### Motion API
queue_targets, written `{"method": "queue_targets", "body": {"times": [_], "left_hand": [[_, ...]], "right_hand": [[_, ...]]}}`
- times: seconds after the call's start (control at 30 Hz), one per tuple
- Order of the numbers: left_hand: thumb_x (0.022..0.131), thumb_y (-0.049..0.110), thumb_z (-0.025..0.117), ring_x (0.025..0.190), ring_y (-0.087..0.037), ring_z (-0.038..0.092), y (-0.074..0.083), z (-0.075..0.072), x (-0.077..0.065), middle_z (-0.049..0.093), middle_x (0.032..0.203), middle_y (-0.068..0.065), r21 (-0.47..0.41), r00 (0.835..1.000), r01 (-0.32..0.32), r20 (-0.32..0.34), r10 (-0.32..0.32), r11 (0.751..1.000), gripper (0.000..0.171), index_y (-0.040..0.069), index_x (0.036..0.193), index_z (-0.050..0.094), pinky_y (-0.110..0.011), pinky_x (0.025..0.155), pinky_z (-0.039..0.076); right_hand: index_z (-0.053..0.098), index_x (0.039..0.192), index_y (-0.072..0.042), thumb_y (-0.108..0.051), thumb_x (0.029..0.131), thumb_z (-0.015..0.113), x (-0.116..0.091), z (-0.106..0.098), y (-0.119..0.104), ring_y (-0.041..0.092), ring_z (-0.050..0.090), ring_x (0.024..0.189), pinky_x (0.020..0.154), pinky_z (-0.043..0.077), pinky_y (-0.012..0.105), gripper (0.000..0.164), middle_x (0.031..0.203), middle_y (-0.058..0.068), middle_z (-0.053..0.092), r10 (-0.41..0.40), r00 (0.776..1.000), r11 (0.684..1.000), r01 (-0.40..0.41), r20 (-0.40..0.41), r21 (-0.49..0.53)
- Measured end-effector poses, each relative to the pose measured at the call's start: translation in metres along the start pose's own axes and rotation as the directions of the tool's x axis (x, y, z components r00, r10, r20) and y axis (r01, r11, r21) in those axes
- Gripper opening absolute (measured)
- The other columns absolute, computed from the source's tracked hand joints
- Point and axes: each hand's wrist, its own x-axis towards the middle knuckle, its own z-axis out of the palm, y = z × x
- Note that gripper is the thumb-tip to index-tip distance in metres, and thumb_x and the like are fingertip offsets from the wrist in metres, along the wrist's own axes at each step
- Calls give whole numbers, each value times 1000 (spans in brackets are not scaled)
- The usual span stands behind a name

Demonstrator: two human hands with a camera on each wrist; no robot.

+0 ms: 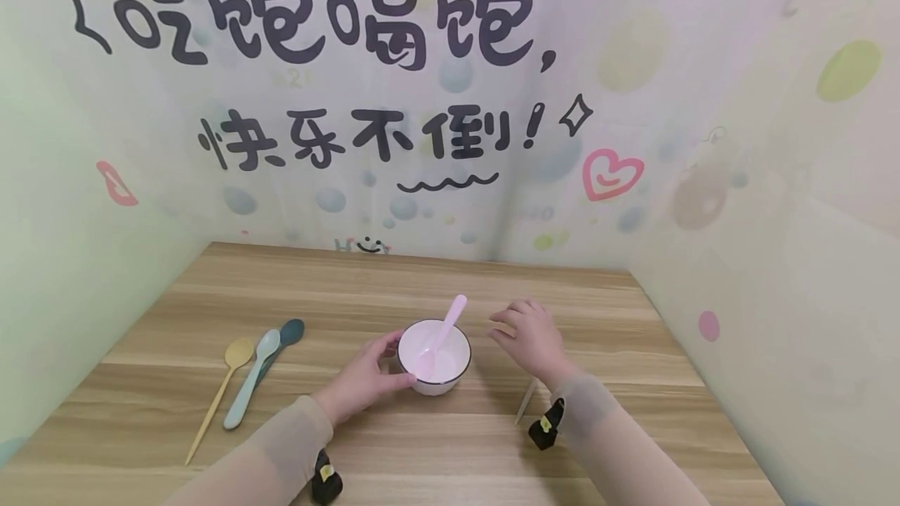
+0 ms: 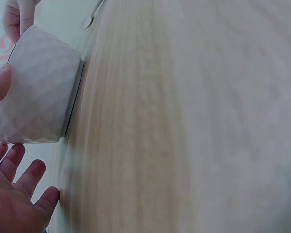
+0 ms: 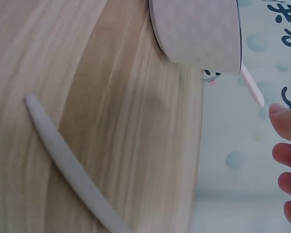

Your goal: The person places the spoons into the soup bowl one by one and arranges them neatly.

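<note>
A white bowl [image 1: 433,385] with a dark rim stands on the wooden table, its outside patterned with facets in the left wrist view. Inside it leans a pink spoon [image 1: 451,316], handle up and toward the back right. My left hand [image 1: 367,377] holds the bowl from the left, thumb at the near rim and fingers along the far side. To the right of the bowl my right hand [image 1: 529,336] hovers with loosely bent fingers, holding nothing. In the right wrist view its fingertips [image 3: 277,110] are close to the end of the spoon handle.
On the left lie a yellow spoon [image 1: 239,352], a light blue spoon [image 1: 246,393] and a dark blue spoon [image 1: 291,332], the two blue ones overlapping. A pale, slim handle [image 3: 72,162] lies below the right forearm. Printed cloth walls [image 1: 422,217] enclose the table.
</note>
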Motion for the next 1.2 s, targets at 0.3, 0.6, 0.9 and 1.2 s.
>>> {"method": "queue_targets", "body": {"times": [0.3,0.6,0.9,1.2], "left_hand": [[75,33,83,129,-33,43,0,0,1,48,134,-9,-6,1000,9,1,-9,1000,87,8,145,37,-54,107,32],[76,31,83,130,-33,42,2,0,0,47,135,-9,-11,1000,23,3,-22,1000,87,9,146,37,-54,107,32],[76,33,82,130,-33,42,3,0,0,47,135,-9,-2,1000,24,3,-24,1000,86,9,146,37,-54,106,33],[75,32,83,129,-32,42,3,0,0,48,135,-9,8,1000,20,1,-20,1000,87,9,146,37,-55,106,33]], "right_hand": [[74,100,-9,-27,85,75,-15,-3,2,29,59,96,86,45,49,24,99,5,69,217,976,975,-217,13,47],[72,101,-5,-26,86,72,-36,-3,6,29,59,92,84,44,49,26,96,9,68,367,930,928,-364,-22,74],[71,99,-3,-30,86,71,-54,-3,11,29,60,90,81,44,47,30,95,11,67,493,870,866,-493,16,81],[70,99,-3,-34,87,69,-68,0,14,27,61,85,72,47,45,33,93,11,67,614,787,780,-616,54,109]]}}
